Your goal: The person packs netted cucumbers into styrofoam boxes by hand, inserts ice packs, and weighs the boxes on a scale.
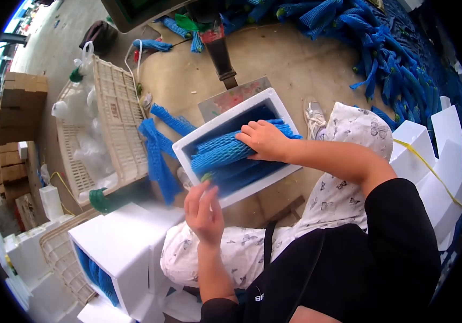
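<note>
A white foam box [266, 191] sits tilted in front of my knees, holding long vegetables in blue foam-net sleeves. My right hand [266, 141] reaches over its far right side, fingers curled over a blue net-sleeved vegetable [223, 152]. A green tip [207, 176] pokes out of the sleeve's left end. Just below that tip, my left hand [205, 212] is raised at the box's near left edge. Its fingers are bent and a little apart, slightly blurred, and I see nothing in them. Whether they touch the tip is unclear.
A metal stand with a plate [233, 98] is behind the box. Loose blue net sleeves [158, 156] lie left, beside a cream crate [115, 116] with plastic bags. Many sleeved vegetables [397, 70] are heaped back right. White foam boxes [118, 237] stand on both sides; cardboard boxes [24, 91] are far left.
</note>
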The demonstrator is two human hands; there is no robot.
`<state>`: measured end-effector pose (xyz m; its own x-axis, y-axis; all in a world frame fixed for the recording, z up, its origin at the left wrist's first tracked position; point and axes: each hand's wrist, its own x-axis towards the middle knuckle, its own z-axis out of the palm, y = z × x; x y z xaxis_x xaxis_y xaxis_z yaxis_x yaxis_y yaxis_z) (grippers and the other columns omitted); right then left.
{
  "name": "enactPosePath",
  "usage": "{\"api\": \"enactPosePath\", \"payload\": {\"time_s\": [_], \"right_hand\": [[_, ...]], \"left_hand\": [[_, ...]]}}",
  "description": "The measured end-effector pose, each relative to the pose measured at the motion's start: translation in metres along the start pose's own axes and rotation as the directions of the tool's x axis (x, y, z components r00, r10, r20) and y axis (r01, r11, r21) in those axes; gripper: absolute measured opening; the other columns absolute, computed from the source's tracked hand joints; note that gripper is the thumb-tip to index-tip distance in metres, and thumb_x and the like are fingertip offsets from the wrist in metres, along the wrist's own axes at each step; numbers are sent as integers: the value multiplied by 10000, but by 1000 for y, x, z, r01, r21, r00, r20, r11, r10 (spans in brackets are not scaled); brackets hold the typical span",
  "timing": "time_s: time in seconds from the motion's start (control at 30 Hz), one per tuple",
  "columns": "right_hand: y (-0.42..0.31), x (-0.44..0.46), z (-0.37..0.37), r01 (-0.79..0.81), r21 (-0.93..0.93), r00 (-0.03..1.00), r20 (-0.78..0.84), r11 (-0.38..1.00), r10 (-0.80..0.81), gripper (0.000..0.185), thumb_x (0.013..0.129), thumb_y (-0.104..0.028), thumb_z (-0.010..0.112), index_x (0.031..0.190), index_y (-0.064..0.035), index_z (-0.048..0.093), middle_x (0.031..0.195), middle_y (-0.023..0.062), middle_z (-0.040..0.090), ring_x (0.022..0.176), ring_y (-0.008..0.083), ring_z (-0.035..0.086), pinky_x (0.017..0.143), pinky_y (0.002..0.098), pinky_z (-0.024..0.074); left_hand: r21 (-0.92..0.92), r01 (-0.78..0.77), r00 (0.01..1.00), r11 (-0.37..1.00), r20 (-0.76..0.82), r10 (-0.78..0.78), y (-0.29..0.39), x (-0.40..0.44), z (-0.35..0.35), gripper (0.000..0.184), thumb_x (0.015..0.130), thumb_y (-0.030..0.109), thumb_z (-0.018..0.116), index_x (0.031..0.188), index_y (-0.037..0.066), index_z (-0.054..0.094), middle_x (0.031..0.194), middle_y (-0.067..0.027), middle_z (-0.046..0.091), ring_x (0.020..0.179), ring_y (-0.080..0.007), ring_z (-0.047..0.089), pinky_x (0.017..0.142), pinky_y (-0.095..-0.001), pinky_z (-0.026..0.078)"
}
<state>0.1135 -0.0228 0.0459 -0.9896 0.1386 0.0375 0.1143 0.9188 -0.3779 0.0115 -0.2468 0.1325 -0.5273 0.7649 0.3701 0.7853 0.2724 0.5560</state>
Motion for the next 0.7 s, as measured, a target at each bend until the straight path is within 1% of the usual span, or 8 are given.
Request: {"api": "enactPosePath", "payload": {"time_s": [0.07, 0.13, 0.2, 0.23, 0.33, 0.43, 0.53, 0.7], "right_hand": [[6, 11, -18, 57, -25, 995, 80, 998, -55, 455, 657, -263, 789, 1027, -116, 569, 1044, 73, 538, 986, 251, 530, 756, 373, 454], [26, 15, -58, 132, -120, 976, -157, 984, -150, 426, 700, -266, 769, 1029, -108, 549, 1069, 86, 577, 1016, 272, 568, 702, 397, 493], [47, 4, -127, -142, 71, 985, -84, 987, 148, 411, 772, -289, 728, 1062, -89, 516, 984, 147, 630, 931, 337, 622, 665, 429, 505], [65, -16, -158, -259, 161, 931, -219, 952, 291, 418, 797, -306, 711, 1074, -76, 499, 914, 176, 632, 863, 367, 625, 669, 439, 498], [134, -91, -171, -496, 447, 564, -486, 745, 667, 475, 825, -371, 690, 1078, -30, 477, 850, 222, 640, 798, 401, 627, 677, 442, 478], [198, -188, -77, -632, 696, 167, -306, 340, 937, 505, 816, -437, 663, 1079, -38, 500, 876, 203, 652, 835, 371, 633, 711, 441, 481], [214, -257, 1, -667, 739, -139, 5, -97, 990, 603, 797, -467, 668, 1172, -31, 487, 1057, 200, 622, 982, 338, 609, 820, 431, 474], [295, -320, 26, -804, 592, -214, -205, -53, 955, 733, 783, -387, 681, 1362, -61, 372, 1348, 202, 414, 1208, 389, 444, 989, 453, 402]], "left_hand": [[-17, 8, 998, 1000, 65, -7, -2, -4, 8, 206, 743, -70, 618, 913, 35, 666, 1043, -117, 643, 970, -312, 599, 850, -390, 475], [-19, 38, 989, 999, 142, -35, -4, -8, 12, 202, 752, -59, 608, 920, 36, 666, 1049, -121, 641, 974, -313, 597, 863, -391, 470], [0, 93, 981, 996, 172, -92, -12, -20, 21, 208, 759, -32, 599, 947, 28, 664, 1067, -144, 633, 1004, -323, 583, 890, -409, 453], [-27, 127, 973, 992, 199, -119, -19, -26, 26, 212, 791, -41, 591, 979, 27, 659, 1126, -154, 608, 1052, -307, 567, 924, -393, 437], [83, 140, 939, 987, 305, -159, 1, 1, 46, 269, 855, 36, 567, 1121, 0, 585, 1217, -171, 549, 1161, -320, 503, 1010, -404, 362], [75, 107, 911, 991, 391, -128, 2, 37, 94, 354, 879, 85, 563, 1218, -9, 522, 1275, -183, 505, 1188, -329, 475, 1025, -407, 342], [178, 49, 836, 983, 531, -138, -23, 46, 140, 422, 912, 167, 543, 1290, -2, 461, 1295, -193, 479, 1216, -348, 424, 1045, -431, 304], [418, -92, 866, 904, 482, -135, -25, 41, 159, 488, 966, 408, 422, 1235, 8, 495, 1212, -192, 516, 1153, -374, 436, 987, -469, 322]]}}
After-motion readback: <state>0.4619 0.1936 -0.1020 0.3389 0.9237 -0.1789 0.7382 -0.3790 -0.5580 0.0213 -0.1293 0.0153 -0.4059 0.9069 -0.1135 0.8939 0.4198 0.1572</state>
